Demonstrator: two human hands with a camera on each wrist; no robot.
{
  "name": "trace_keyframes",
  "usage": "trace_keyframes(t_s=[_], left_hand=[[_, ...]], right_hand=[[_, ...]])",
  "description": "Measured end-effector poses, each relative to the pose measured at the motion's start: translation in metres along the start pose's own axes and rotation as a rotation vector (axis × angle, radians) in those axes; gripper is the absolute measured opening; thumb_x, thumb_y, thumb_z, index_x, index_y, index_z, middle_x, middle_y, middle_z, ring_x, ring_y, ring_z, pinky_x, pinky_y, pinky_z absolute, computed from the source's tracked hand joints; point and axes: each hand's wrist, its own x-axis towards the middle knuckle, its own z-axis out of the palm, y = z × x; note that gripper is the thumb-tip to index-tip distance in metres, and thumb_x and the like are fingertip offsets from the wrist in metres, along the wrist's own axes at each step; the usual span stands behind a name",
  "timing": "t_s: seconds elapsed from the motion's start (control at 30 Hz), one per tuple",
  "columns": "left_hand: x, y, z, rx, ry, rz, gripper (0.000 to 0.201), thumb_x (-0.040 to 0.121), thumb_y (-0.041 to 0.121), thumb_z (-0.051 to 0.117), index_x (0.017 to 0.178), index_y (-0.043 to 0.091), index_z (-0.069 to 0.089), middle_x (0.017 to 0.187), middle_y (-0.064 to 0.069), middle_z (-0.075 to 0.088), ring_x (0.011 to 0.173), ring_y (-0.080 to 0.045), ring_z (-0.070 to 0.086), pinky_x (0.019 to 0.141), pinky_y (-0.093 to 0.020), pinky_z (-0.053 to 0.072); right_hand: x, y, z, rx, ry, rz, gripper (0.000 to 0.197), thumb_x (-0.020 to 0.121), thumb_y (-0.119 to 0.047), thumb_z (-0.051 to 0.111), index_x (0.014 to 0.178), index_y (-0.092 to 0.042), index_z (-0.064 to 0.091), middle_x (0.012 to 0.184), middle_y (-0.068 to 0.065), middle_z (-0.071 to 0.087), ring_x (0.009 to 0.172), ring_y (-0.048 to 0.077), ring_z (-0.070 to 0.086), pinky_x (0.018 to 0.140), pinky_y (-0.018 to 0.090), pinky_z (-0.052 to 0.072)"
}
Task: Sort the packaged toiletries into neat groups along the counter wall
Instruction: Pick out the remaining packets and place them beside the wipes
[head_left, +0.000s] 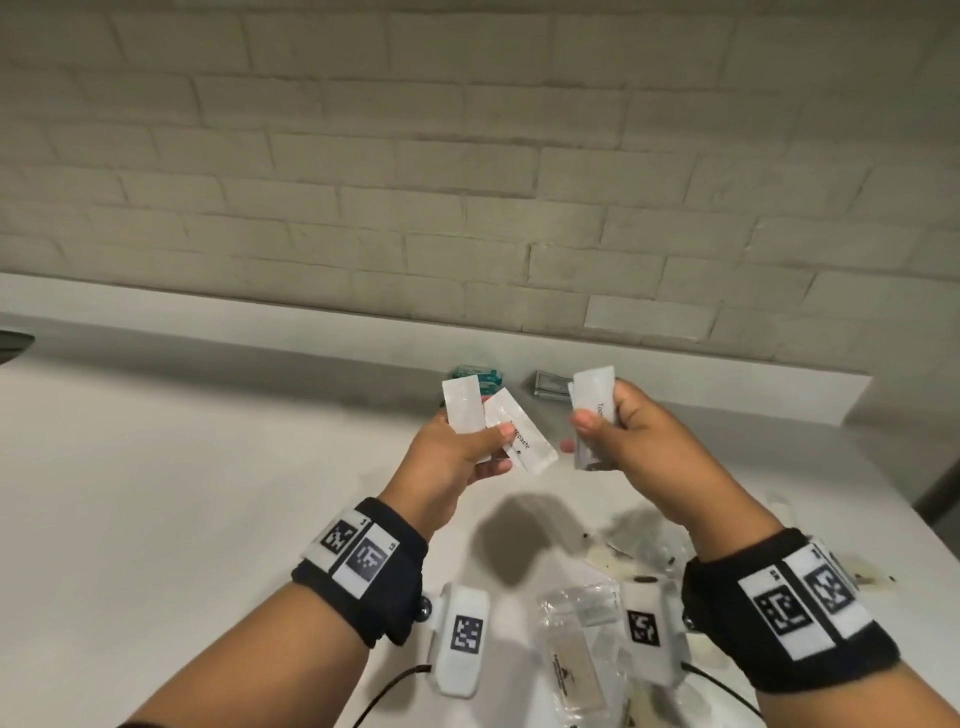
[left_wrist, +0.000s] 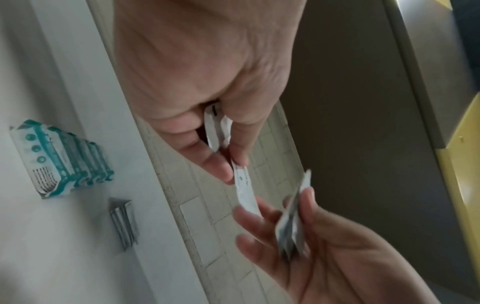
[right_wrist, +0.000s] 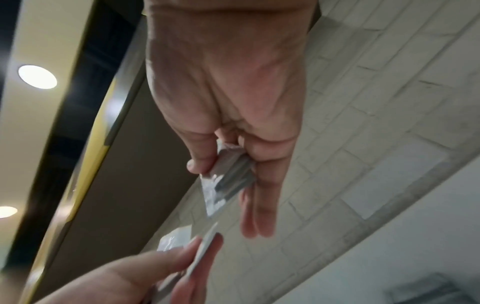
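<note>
My left hand (head_left: 470, 441) is raised over the white counter (head_left: 182, 493) and pinches two white toothpaste sachets (head_left: 519, 434), fanned apart. The same sachets (left_wrist: 244, 191) show edge-on in the left wrist view. My right hand (head_left: 610, 421) holds a small stack of white sachets (head_left: 592, 400) upright between thumb and fingers, seen as a grey stack (right_wrist: 231, 174) in the right wrist view. Against the wall stand a row of teal-and-white packets (head_left: 478, 376) (left_wrist: 62, 158) and, to their right, a row of grey packets (head_left: 553, 385) (left_wrist: 123, 222).
A heap of clear plastic-wrapped items (head_left: 576, 639) lies on the counter near me, under my wrists. More loose wrappers (head_left: 639, 551) lie to the right. The counter ends at a ledge below the white brick wall (head_left: 467, 182). A dark object (head_left: 13, 345) sits at the far left.
</note>
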Motion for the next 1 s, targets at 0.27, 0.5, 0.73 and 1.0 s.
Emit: trace_keyframes(t_s=[0.27,0.5,0.73,1.0], left_hand=[[-0.002,-0.007,0.010,0.197,0.032,-0.010,0.035,0.098,0.041,0.047,0.118,0.015,0.060,0.087,-0.002,0.065,0.059,-0.010,0.046,0.054,-0.023,0.039],[-0.005,0.001,-0.007,0.203,0.080,-0.110,0.018,0.096,0.009,0.048,0.110,0.012,0.060,0.079,0.000,0.054,0.057,-0.008,0.038,0.052,-0.021,0.029],[-0.008,-0.006,0.002,0.116,0.096,-0.008,0.015,0.091,-0.001,0.056,0.085,0.013,0.056,0.076,-0.001,0.067,0.068,-0.015,0.062,0.070,-0.027,0.050],[-0.013,-0.012,0.013,0.137,-0.080,-0.021,0.048,0.088,0.051,0.053,0.117,0.015,0.062,0.100,0.001,0.068,0.090,-0.015,0.060,0.080,-0.032,0.044]], right_hand=[[0.001,0.013,0.033,-0.107,0.033,0.122,0.035,0.091,-0.012,0.061,0.119,-0.024,0.044,0.105,0.000,0.061,0.085,0.017,0.065,0.061,0.034,0.060],[0.004,0.018,0.007,-0.021,0.090,0.175,0.021,0.096,-0.010,0.054,0.116,-0.013,0.050,0.094,0.008,0.056,0.076,0.020,0.060,0.066,0.037,0.057],[0.001,-0.001,0.012,0.121,-0.098,0.247,0.025,0.097,-0.010,0.051,0.121,-0.017,0.049,0.104,0.007,0.064,0.099,0.028,0.066,0.085,0.042,0.053],[0.003,-0.002,0.039,-0.052,-0.167,0.181,0.083,0.093,-0.007,0.058,0.149,-0.035,0.004,0.106,0.004,0.062,0.073,0.027,0.068,0.061,0.038,0.060]])
